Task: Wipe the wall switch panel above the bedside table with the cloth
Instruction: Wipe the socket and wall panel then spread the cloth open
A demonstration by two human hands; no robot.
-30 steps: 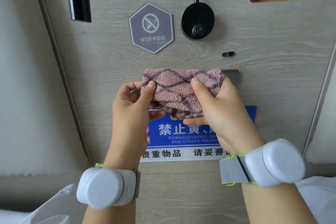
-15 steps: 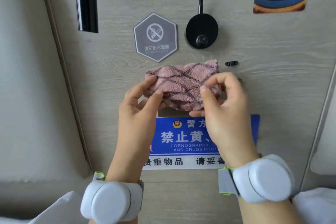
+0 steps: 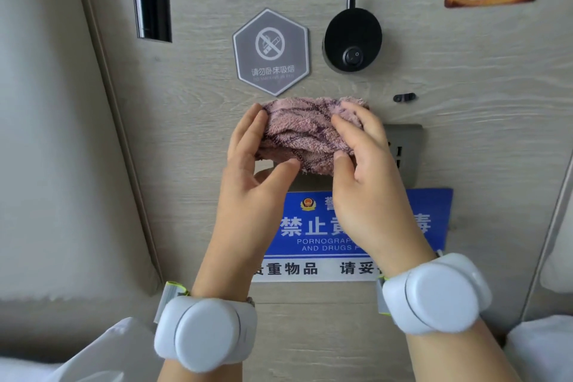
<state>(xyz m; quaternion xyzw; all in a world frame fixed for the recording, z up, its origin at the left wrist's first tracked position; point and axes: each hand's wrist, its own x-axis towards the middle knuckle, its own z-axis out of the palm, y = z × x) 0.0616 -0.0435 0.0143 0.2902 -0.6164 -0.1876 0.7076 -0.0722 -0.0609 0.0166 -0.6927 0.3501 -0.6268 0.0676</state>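
Cloth (image 3: 305, 133) sits bunched between your hands, up against the wooden wall; your left hand (image 3: 248, 170) grips its left end and your right hand (image 3: 366, 170) pinches its right end, fingers curled into the pile. Panel (image 3: 406, 149) shows grey just right of your right hand, partly hidden behind it; cloth is beside it, below the no-smoking sign (image 3: 272, 51).

Bare forearms, round white wrist devices (image 3: 206, 333), grey green-edged straps (image 3: 380, 295)

cloth (image 3: 305, 133): pink, dark purple crossing lines
switch panel (image 3: 406, 149): grey
hexagon sign (image 3: 271, 53), upper centre: grey, white symbol
lamp base (image 3: 353, 40): black
notice (image 3: 434, 220), lower centre: blue, white lettering
wall (image 3: 465, 77): pale wood grain
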